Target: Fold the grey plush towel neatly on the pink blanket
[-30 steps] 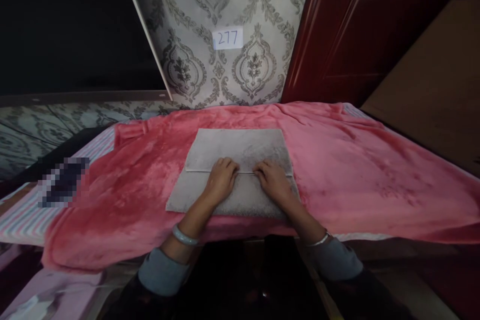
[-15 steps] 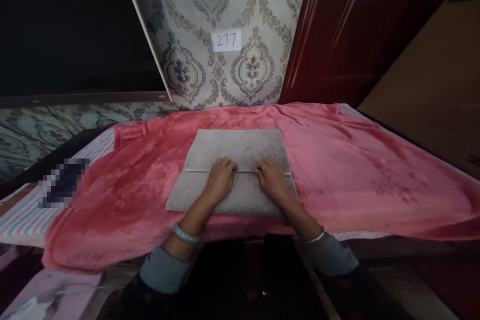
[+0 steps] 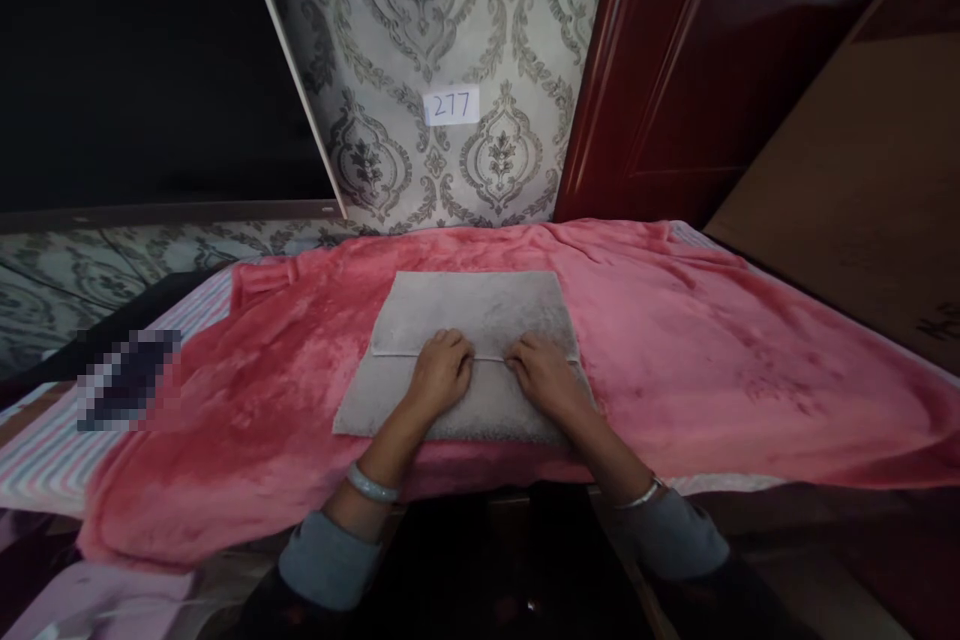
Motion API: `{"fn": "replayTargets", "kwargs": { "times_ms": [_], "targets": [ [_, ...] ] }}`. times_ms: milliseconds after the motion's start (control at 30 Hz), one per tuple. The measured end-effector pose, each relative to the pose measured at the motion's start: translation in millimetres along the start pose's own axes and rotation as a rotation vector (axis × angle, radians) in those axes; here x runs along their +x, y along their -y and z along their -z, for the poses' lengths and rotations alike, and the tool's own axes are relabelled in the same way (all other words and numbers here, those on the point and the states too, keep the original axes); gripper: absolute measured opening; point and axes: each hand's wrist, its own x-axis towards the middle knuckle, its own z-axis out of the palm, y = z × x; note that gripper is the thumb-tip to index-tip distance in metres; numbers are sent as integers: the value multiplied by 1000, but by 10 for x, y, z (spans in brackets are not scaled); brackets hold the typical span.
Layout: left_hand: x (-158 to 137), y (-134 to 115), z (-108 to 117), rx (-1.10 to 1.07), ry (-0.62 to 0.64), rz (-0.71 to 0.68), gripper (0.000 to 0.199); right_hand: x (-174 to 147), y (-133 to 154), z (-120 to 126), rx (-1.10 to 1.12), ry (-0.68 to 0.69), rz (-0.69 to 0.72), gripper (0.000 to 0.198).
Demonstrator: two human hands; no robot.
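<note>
A grey plush mat (image 3: 480,305) lies flat, with one layer folded over so that its straight edge runs across the middle. At this edge, left of centre, my left hand (image 3: 442,370) has its fingers curled closed on the upper layer. My right hand (image 3: 547,375) is closed on the same edge a little to the right, fingers bent under. A short stretch of the edge shows between both hands. The fingertips are partly hidden. Beneath the mat spreads a pink fleece blanket (image 3: 712,350).
A striped cloth (image 3: 45,460) shows under the blanket at the left. A dark screen (image 3: 150,60) hangs at the back left. A paper marked 277 (image 3: 451,105) is on the patterned wall. At the right stand a dark red door (image 3: 675,70) and a brown panel (image 3: 847,160).
The whole view has shifted slightly, so things appear a little lower. Both hands keep their places on the mat's folded edge.
</note>
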Motion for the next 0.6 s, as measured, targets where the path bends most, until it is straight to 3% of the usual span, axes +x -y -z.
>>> {"fn": "replayTargets", "kwargs": {
  "times_ms": [233,400,500,600],
  "targets": [
    [-17,-11,72,-33,25,1,17,-97,1,136,75,15,30,25],
    [27,249,300,13,88,40,32,94,-97,277,-48,-23,-8,37],
    [-1,495,380,161,200,134,52,108,-190,181,-190,87,-29,50],
    [-68,665,357,227,341,182,60,36,-260,24,-226,200,-9,55]
  ]
}}
